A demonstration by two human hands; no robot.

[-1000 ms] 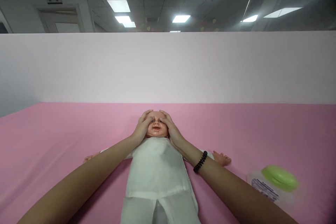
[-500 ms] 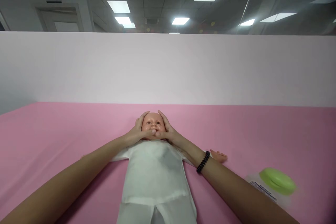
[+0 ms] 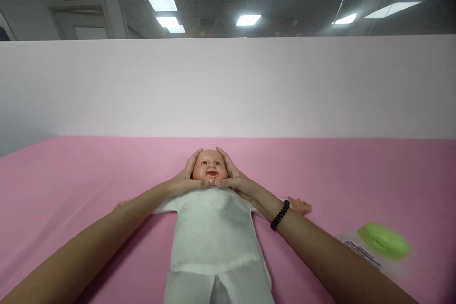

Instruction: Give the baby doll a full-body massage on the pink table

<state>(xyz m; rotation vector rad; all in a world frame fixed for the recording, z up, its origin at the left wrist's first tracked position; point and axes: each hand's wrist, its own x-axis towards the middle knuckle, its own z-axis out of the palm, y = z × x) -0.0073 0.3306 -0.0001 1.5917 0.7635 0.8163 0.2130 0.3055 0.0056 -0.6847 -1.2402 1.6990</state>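
Observation:
A baby doll (image 3: 215, 232) in a white top and white trousers lies on its back on a pink sheet (image 3: 342, 175). My left hand (image 3: 183, 178) cups one side of the doll's head, fingers along its temple and thumb on the chin. On the other side, my right hand (image 3: 237, 179) is curved round the head in the same way, its thumb also at the chin. Both thumb tips lie close together below the doll's mouth. My forearms pass over the doll's arms, leaving its small hands partly in sight.
To the right lies a clear container with a green lid (image 3: 384, 241) and a printed label, partly behind my right forearm. A white partition (image 3: 228, 88) stands along the far edge of the pink surface. A black coiled band (image 3: 280, 215) is round my right wrist.
My thumbs have slid down from the doll's mouth to its chin, so the mouth now shows. The camera view has shifted slightly.

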